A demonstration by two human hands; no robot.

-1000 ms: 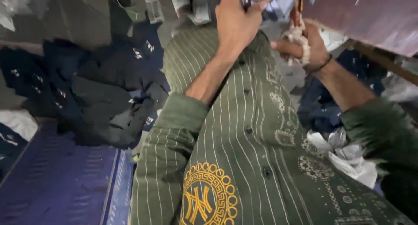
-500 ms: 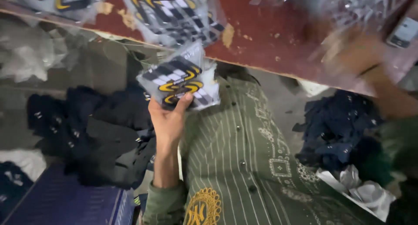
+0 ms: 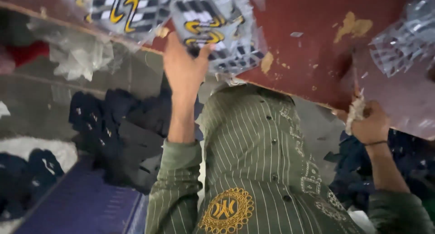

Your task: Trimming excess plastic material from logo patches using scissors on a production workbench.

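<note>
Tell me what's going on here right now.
A person in a green striped shirt lifts their left hand to a clear plastic packet of black, white and yellow patterned fabric lying on a worn red table. Their right hand grips a whitish scrap of cloth at the table's edge. Dark navy garments lie heaped below.

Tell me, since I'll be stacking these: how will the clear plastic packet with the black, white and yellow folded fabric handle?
The clear plastic packet is probably light: the left hand lifts it alone. Its crinkled glossy film looks slippery. The loose edges suggest it flexes rather than staying stiff.
</note>
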